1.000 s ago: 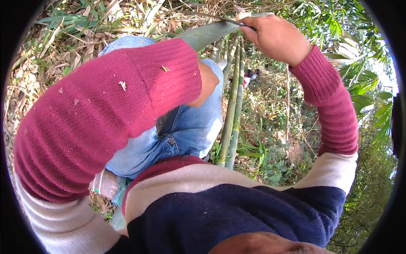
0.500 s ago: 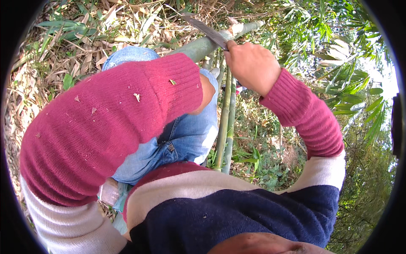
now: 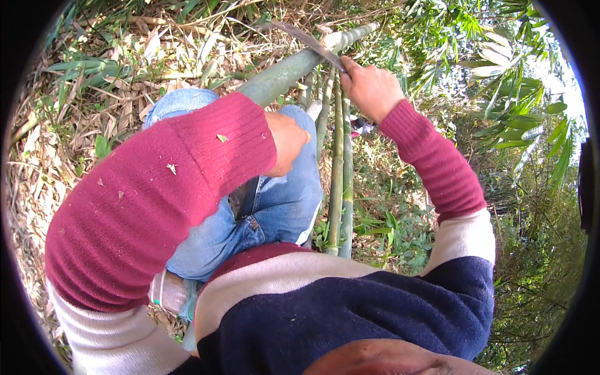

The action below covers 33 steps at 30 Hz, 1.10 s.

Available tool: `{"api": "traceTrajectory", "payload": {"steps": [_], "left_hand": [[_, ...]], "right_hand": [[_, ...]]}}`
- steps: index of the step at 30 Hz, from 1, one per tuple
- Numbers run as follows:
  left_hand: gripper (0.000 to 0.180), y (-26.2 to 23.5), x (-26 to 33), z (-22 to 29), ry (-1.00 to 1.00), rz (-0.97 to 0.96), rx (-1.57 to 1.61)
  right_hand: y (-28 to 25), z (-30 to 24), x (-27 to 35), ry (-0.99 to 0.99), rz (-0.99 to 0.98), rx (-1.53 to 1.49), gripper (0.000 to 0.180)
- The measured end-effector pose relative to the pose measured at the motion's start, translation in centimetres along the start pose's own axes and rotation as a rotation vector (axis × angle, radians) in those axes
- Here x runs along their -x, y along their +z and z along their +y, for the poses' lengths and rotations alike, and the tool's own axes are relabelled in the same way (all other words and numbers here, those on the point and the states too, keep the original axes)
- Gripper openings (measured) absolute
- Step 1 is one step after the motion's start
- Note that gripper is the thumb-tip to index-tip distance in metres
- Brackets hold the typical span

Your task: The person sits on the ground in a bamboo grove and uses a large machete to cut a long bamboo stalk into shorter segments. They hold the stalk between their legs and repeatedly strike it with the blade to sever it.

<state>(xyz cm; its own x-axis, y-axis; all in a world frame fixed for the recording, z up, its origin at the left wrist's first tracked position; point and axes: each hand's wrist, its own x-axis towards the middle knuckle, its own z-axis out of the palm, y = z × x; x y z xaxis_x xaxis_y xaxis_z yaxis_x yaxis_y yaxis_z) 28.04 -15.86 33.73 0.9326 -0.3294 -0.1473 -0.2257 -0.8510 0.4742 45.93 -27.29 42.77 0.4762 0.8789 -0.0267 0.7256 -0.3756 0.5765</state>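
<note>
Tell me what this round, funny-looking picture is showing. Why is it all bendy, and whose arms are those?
The picture comes from a small camera worn on a person's head, looking down. Its wide lens bends straight things near the rim, so it looks round. The arms in red sleeves belong to that person.

The right hand is closed around the handle of a long knife, whose blade lies against a thick green bamboo pole. The left hand is down by the knee in blue jeans, near that pole; whether it holds the pole is hidden by the sleeve. Thinner bamboo stalks stand beside the leg. The ground is covered with dry leaves, and green bushes grow on the right.
</note>
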Motion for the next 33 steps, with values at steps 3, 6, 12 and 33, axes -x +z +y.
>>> {"api": "traceTrajectory", "payload": {"steps": [3, 6, 12, 33], "left_hand": [[0.054, -0.1, -0.3, 0.4, -0.03, -0.047, 0.064], [0.057, 0.0, 0.9, -0.5, -0.054, -0.013, 0.066], [0.061, -1.0, 1.2, 0.8, -0.033, -0.015, 0.132], [0.064, -1.6, 1.5, 0.9, 0.066, -0.015, 0.188]], "right_hand": [[0.2, -2.7, 2.6, -0.05, 0.02, -0.111, 0.048], [-0.8, -4.3, 4.4, -0.302, 0.179, -0.238, 0.048], [3.7, 1.2, 1.1, 0.107, 0.017, -0.132, 0.049], [9.9, 2.7, 1.9, 0.076, 0.197, -0.649, 0.059]]}}
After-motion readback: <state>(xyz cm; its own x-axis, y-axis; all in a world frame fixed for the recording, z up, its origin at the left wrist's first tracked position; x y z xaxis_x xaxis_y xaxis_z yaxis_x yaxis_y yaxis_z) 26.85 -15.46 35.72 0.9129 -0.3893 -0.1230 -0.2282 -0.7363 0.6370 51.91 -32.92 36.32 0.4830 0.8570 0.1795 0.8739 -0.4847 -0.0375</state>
